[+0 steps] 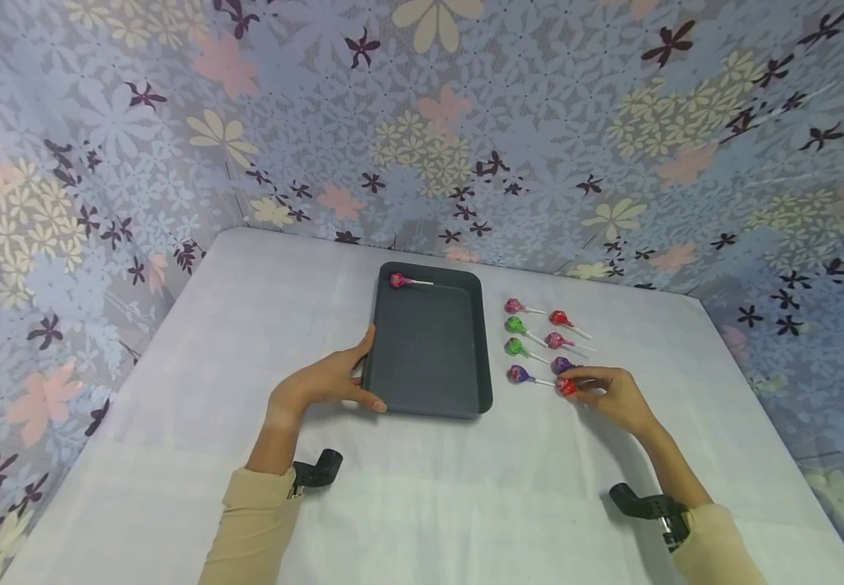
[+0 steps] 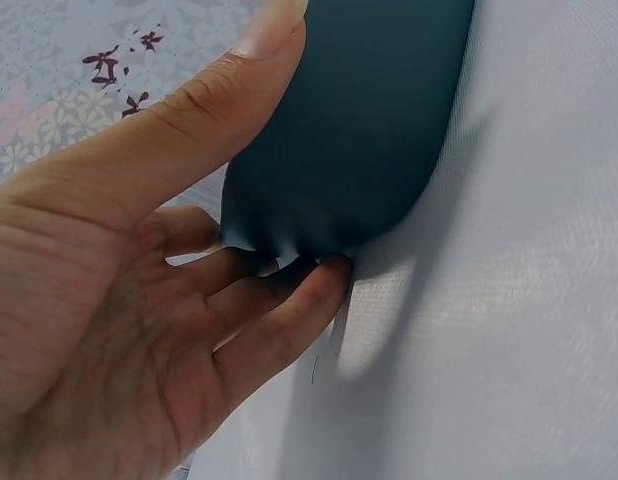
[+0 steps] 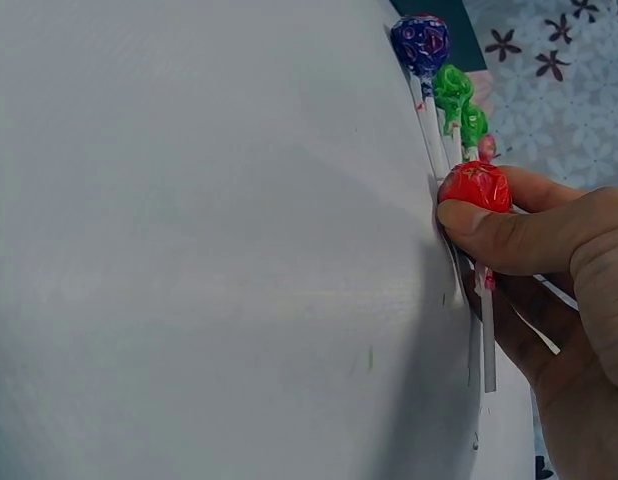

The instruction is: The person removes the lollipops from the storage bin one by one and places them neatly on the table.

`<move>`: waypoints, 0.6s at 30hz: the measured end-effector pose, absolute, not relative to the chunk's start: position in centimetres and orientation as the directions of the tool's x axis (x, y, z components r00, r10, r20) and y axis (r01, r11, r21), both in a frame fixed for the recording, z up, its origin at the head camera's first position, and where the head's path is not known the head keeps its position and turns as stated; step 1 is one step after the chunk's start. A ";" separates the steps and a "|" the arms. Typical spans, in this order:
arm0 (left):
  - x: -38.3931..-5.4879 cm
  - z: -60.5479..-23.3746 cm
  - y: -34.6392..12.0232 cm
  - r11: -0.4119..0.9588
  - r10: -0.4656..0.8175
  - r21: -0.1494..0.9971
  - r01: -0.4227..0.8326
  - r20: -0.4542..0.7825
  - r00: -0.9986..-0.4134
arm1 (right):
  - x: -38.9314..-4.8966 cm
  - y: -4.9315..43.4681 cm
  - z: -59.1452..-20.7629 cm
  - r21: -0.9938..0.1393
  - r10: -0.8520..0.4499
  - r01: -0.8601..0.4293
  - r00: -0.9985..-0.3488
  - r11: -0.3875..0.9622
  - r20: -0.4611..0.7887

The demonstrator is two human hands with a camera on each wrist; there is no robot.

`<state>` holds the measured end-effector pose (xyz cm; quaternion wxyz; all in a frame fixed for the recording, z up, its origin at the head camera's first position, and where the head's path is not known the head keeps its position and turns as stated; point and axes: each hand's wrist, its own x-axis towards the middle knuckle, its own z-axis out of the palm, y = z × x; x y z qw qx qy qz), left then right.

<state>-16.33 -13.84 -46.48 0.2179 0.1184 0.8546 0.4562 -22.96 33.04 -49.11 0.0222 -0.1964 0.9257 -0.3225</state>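
Note:
My left hand [image 1: 322, 380] grips the near left corner of a dark grey rectangular tray [image 1: 432, 353], thumb and fingers on two sides of it. In the left wrist view the fingertips curl against the tray's wall [image 2: 339, 130]. One pink lollipop [image 1: 400, 280] lies in the tray's far left corner, its stick pointing right. On the right, my right hand [image 1: 612, 398] pinches a red-wrapped lollipop [image 3: 476, 188] by its head between thumb and fingers, with the white stick hanging free. Just beyond it are a purple lollipop [image 1: 562, 365] and another purple one [image 1: 517, 374].
Farther back in two columns lie green lollipops [image 1: 514, 325], pink ones [image 1: 555, 340] and a red one [image 1: 559, 318], right of the tray. A white cloth [image 1: 429, 496] covers the table. Flowered fabric [image 1: 422, 122] stands behind and at the sides.

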 end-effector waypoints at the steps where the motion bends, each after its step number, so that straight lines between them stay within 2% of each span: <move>1: -16.4 -46.5 -13.8 0.555 0.402 0.832 0.005 -0.264 -0.877 | -22.9 33.0 -49.1 -0.603 -0.377 -0.348 -0.922 0.717 0.084; 18: -16.4 -46.3 -13.8 0.557 0.405 0.830 0.007 -0.265 -0.875 | -22.7 33.1 -48.7 -0.601 -0.360 -0.327 -0.930 0.729 0.070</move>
